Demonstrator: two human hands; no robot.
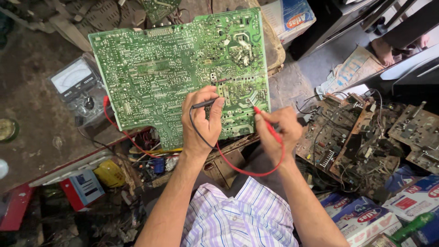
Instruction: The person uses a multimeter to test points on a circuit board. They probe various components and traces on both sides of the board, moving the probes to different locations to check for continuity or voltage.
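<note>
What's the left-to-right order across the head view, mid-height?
Analog multimeter → green circuit board → left hand holding black probe → right hand holding red probe → pile of scrap boards.

A worn, dust-brown table (32, 114) fills the upper left of the frame, its surface stained and scuffed, with a red edge (68, 164) along its lower side. At the far left rim sits a round greenish dish (7, 129). Beneath the table, in the lower left, lie a red-and-white box (82, 188) and a yellow object (109, 173) among tangled scrap. The grey concrete floor (320, 64) shows at upper right, with a crumpled printed sack (350, 71) on it. Old brown circuit boards (356, 137) pile up at the right, and cardboard cartons (366, 219) crowd the lower right corner. Daylight is soft and even.
</note>
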